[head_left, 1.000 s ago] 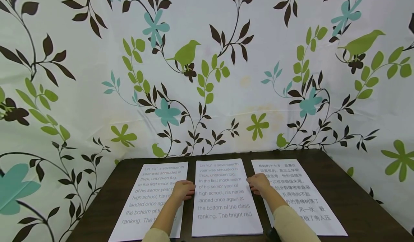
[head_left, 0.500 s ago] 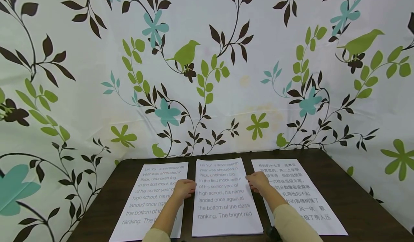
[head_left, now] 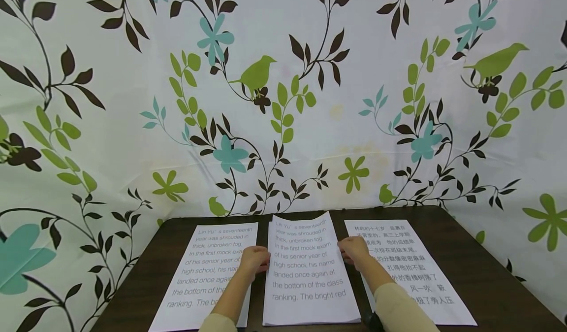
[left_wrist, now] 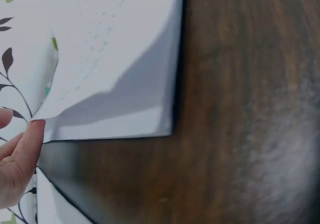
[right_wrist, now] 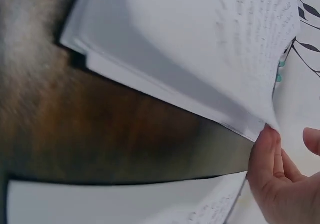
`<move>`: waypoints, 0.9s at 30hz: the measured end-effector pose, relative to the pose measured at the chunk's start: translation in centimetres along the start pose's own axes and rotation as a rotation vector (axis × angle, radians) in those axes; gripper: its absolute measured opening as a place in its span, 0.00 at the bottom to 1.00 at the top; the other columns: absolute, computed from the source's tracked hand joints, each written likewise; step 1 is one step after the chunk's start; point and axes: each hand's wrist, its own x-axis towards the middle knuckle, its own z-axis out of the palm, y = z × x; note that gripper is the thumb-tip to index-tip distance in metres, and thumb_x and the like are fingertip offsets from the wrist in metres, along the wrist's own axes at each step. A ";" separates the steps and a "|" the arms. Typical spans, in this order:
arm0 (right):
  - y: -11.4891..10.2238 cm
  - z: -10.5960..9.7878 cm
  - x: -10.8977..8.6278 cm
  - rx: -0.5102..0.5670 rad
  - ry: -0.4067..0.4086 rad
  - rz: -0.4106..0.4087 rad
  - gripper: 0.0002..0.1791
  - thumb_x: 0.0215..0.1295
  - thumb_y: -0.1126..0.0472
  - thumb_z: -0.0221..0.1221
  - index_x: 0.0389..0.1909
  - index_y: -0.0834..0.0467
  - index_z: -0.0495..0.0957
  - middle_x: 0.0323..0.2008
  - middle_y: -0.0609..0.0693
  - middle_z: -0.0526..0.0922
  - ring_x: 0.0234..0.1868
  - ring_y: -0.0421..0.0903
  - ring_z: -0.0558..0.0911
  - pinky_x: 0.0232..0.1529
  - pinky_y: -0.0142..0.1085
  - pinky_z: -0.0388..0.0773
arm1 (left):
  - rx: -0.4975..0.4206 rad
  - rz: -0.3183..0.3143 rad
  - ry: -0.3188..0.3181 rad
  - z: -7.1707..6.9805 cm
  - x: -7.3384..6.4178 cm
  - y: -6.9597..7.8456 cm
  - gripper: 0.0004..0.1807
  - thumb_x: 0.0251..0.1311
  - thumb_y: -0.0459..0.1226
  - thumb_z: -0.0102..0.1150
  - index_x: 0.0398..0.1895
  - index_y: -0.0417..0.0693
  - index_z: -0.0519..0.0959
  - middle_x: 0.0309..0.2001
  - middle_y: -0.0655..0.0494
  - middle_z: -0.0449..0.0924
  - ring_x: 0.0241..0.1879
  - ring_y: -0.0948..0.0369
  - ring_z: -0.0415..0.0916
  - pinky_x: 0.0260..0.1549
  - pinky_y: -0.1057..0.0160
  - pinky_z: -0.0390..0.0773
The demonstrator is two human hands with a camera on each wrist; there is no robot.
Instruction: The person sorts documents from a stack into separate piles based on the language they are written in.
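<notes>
A white sheet of paper (head_left: 305, 273) printed with English text tops a stack in the middle of the table. My left hand (head_left: 255, 259) holds its left edge and my right hand (head_left: 353, 249) its right edge. Between them the sheet bows, its far corners turned up. In the left wrist view, the fingertips (left_wrist: 35, 129) are at the raised edge, above the stack's lower sheets (left_wrist: 110, 119). The right wrist view shows the lifted sheet (right_wrist: 200, 39) meeting the fingertips (right_wrist: 270, 134), the visible part of the thumb standing a little away.
English-printed paper (head_left: 195, 282) lies to the left, partly under my left forearm. A page with Chinese text (head_left: 398, 253) lies to the right, below my right hand and forearm. The dark wooden table (head_left: 146, 253) backs onto a cloth (head_left: 310, 174) patterned with leaves and birds.
The middle sheet's far end has risen and narrowed, bending into a curve with its corners up. Both hands have stayed at its side edges, the left shifting slightly inward.
</notes>
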 end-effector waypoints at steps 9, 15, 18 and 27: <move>2.1 0.9 -0.1 -0.056 -0.001 -0.044 0.12 0.50 0.71 0.48 0.35 0.75 0.72 0.24 0.56 0.74 0.24 0.48 0.73 0.18 0.30 0.68 | 0.063 -0.001 0.032 0.7 -0.3 -1.5 0.15 0.47 0.25 0.51 0.40 0.24 0.71 0.27 0.46 0.74 0.24 0.57 0.75 0.25 0.61 0.76; 2.8 1.2 -0.1 -0.045 0.012 -0.044 0.13 0.47 0.72 0.48 0.34 0.75 0.73 0.24 0.56 0.75 0.22 0.47 0.73 0.18 0.32 0.70 | 0.102 0.025 0.057 0.8 -0.2 -1.6 0.14 0.47 0.26 0.51 0.39 0.27 0.73 0.26 0.48 0.74 0.23 0.58 0.73 0.21 0.65 0.74; 3.0 1.1 -0.1 -0.050 0.010 -0.040 0.13 0.47 0.73 0.48 0.34 0.75 0.73 0.23 0.56 0.75 0.21 0.47 0.73 0.19 0.33 0.71 | 0.113 0.038 0.062 0.6 -0.3 -1.7 0.13 0.46 0.26 0.51 0.37 0.28 0.74 0.26 0.49 0.75 0.22 0.59 0.73 0.20 0.66 0.73; 2.1 1.3 -0.2 0.010 0.003 -0.020 0.15 0.49 0.72 0.49 0.39 0.74 0.72 0.28 0.58 0.75 0.23 0.47 0.74 0.20 0.33 0.72 | 0.099 0.034 0.054 -0.4 -0.6 -0.8 0.13 0.46 0.27 0.51 0.37 0.28 0.74 0.26 0.49 0.75 0.24 0.59 0.73 0.25 0.62 0.74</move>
